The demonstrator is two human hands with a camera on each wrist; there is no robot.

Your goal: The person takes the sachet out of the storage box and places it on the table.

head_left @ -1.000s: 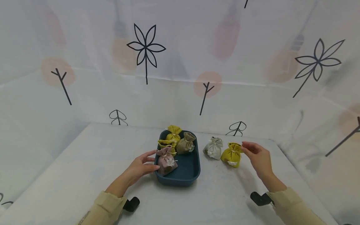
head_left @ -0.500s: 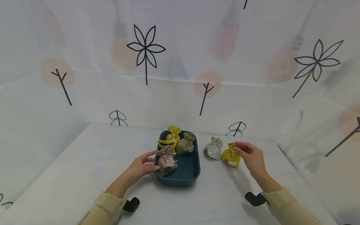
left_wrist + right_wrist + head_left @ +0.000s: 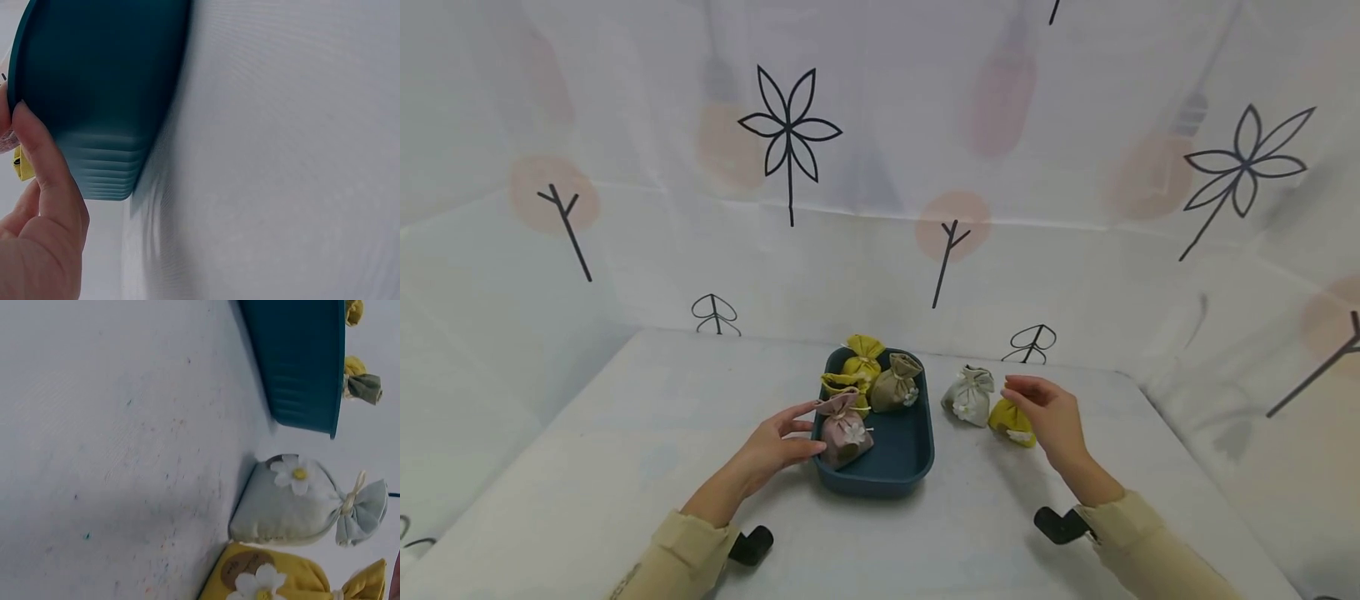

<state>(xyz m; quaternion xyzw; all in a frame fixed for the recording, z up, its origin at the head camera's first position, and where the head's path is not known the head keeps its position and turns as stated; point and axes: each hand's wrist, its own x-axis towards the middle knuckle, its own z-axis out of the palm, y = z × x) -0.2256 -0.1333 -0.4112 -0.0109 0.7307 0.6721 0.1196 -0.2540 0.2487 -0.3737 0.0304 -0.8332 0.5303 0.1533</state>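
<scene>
My left hand (image 3: pixel 771 446) grips the left rim of a dark teal plastic bin (image 3: pixel 880 483), thumb and fingers at its edge. Inside stand a pink drawstring sachet (image 3: pixel 842 437), a tan sachet (image 3: pixel 892 390) and two yellow ones, one at the back (image 3: pixel 863 358). To the bin's right, a pale grey-white sachet (image 3: pixel 968 404) with a white flower sits on the table beside another yellow sachet (image 3: pixel 1009 423). My right hand (image 3: pixel 1048 421) hovers over that yellow sachet, hiding its gathered top, with bent fingertips near the pale one. In the right wrist view only a sliver of fingertip shows.
A white-covered table (image 3: pixel 662 467) carries everything. Behind it hangs a pale cloth (image 3: pixel 865 275) printed with flowers and twigs. Dark wrist mounts (image 3: pixel 751 546) stick out under both sleeves.
My right hand has moved left, from the right side of the loose yellow sachet to over its top, near the pale one. The left hand, bin and sachets have stayed put.
</scene>
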